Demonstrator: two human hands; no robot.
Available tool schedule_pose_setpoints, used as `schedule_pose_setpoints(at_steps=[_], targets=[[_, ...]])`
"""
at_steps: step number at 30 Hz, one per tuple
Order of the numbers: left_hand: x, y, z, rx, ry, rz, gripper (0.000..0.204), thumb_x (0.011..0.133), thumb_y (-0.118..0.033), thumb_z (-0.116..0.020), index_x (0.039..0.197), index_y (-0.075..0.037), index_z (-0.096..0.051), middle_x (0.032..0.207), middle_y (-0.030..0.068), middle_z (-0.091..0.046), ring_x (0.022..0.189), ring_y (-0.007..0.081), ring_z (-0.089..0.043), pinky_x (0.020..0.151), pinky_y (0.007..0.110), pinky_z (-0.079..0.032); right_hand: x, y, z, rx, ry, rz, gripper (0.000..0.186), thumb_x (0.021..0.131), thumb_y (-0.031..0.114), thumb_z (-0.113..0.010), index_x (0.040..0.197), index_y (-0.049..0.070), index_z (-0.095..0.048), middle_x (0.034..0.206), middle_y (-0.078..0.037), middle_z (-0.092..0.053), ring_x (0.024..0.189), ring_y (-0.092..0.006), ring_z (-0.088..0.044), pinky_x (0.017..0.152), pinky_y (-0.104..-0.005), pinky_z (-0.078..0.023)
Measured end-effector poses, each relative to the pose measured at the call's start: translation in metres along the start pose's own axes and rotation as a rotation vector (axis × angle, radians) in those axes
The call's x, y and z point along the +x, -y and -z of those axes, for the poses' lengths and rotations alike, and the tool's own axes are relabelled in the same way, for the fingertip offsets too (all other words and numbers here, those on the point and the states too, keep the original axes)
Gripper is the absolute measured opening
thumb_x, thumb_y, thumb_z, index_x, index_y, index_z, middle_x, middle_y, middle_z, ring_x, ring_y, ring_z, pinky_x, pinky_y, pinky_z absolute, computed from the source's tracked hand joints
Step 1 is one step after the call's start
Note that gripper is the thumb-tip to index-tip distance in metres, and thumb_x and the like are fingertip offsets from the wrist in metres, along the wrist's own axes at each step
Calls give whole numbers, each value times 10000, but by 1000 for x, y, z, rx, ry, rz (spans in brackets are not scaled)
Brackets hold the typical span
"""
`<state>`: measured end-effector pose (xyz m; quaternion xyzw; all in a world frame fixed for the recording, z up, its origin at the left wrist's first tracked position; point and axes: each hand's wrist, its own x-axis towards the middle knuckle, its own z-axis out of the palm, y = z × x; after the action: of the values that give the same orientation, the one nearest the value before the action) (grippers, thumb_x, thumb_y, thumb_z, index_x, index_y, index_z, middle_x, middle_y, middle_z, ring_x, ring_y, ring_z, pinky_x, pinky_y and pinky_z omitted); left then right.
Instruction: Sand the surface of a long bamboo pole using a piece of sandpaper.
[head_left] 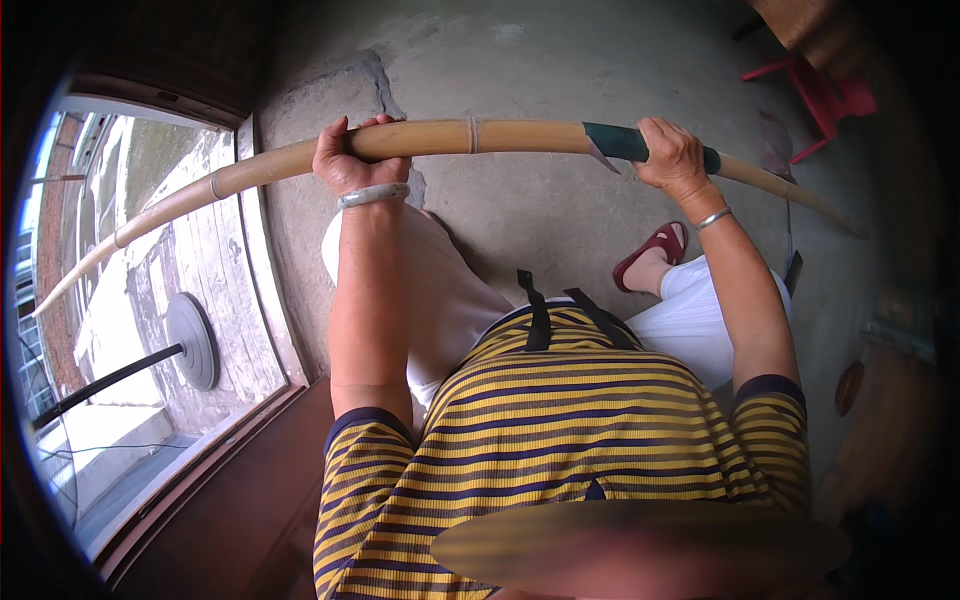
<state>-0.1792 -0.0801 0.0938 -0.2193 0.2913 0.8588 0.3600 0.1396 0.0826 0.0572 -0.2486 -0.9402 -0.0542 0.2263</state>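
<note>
A long bamboo pole with visible joints lies crosswise in front of me, held in both hands. My left hand is closed round its middle stretch, thumb on the near side and fingertips showing behind. Toward the right, a dark green wrap covers part of the pole, and a small loose strip hangs from its left edge. My right hand is closed round this wrapped part. The pole's left end reaches across the doorway; its right end tapers off into the dim right side.
Bright daylight comes through a doorway with a pale frame at the left. Outside it are a grey round disc and a black rod. A red stool stands at the far right. The concrete floor has a crack.
</note>
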Motion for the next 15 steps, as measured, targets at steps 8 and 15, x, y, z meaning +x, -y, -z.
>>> schedule_pose_setpoints(at_steps=[8,15], targets=[[22,-38,11,-39,-17,-192,162,731,-203,-585,691,-98,-468,582,46,-484,581,232,-520,679,402,-467,-29,-17,-2,-61,-39,37,245,604,45,-675,757,69,-486,675,-126,-547,640,-329,-598,585,-400,-502],[18,-29,15,-36,127,-166,145,650,-171,-594,638,-110,-463,549,31,-472,531,212,-505,631,400,-444,17,45,3,78,239,-116,259,627,163,-718,766,43,-535,698,-159,-603,706,-314,-640,619,-392,-526]])
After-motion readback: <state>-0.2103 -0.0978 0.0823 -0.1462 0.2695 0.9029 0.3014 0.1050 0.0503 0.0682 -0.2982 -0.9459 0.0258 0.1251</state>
